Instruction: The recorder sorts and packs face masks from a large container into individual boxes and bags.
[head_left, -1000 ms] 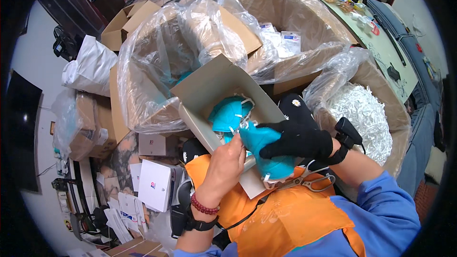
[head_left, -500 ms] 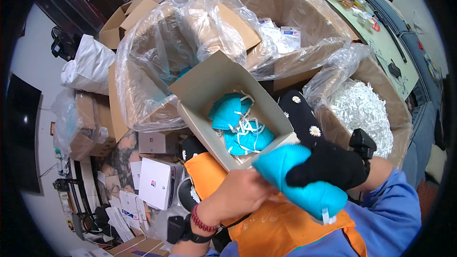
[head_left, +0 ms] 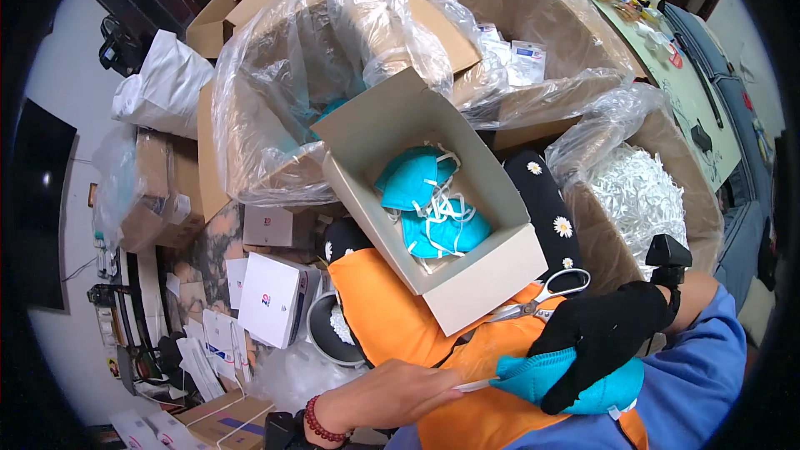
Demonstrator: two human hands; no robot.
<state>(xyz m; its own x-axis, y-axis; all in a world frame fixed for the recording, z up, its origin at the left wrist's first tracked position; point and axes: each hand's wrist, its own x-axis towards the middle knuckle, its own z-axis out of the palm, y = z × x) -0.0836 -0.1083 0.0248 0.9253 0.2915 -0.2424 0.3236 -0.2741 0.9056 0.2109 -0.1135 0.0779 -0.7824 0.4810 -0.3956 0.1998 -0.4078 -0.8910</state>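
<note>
head view: bare left hand (head_left: 387,396) pinches a white strap (head_left: 475,385) of a teal mask (head_left: 612,387); black-gloved right hand (head_left: 596,333) is clamped around that mask, low over the lap. beyond, other teal masks (head_left: 408,183) lie inside an open cardboard box (head_left: 485,283), scissors (head_left: 533,308) just beside it.

An orange cloth apron (head_left: 375,296) is covering the person's lap, and grey metal scissors with looped handles (head_left: 527,308) are lying on it. An open rectangular cardboard box (head_left: 387,121) is resting over the lap, and teal cup-shaped masks with white straps (head_left: 410,182) are lying inside on its bottom. On the mottled tiled floor (head_left: 215,252), a white square-faced carton (head_left: 271,302) is standing near flat white boxes (head_left: 220,343). Rightward, a long pale-green surface (head_left: 715,158) is bearing a small black block (head_left: 701,138) and a thin black bar (head_left: 708,93).
</note>
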